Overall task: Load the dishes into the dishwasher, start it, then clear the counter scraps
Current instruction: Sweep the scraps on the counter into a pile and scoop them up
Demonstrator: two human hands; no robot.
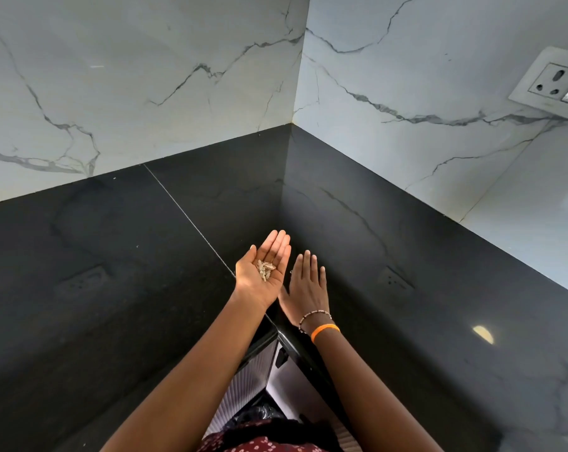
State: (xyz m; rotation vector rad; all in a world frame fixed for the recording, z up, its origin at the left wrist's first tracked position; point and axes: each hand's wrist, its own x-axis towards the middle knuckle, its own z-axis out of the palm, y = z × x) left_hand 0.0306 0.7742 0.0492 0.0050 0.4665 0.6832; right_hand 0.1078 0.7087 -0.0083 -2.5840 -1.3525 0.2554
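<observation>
Scraps (265,270) in upturned left hand (263,275), above black counter (113,288).
Fingers straight; right hand (307,290) flat, palm down, just beside it.

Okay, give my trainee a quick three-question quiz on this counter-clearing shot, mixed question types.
1. True or false: the scraps lie in the upturned left hand.
2. Which way does the right hand face? A) palm down over the counter B) palm up C) clenched in a fist
3. Fill in: the wall socket sits at the upper ____ of the view.

Key: 1 true; 2 A; 3 right.
</observation>
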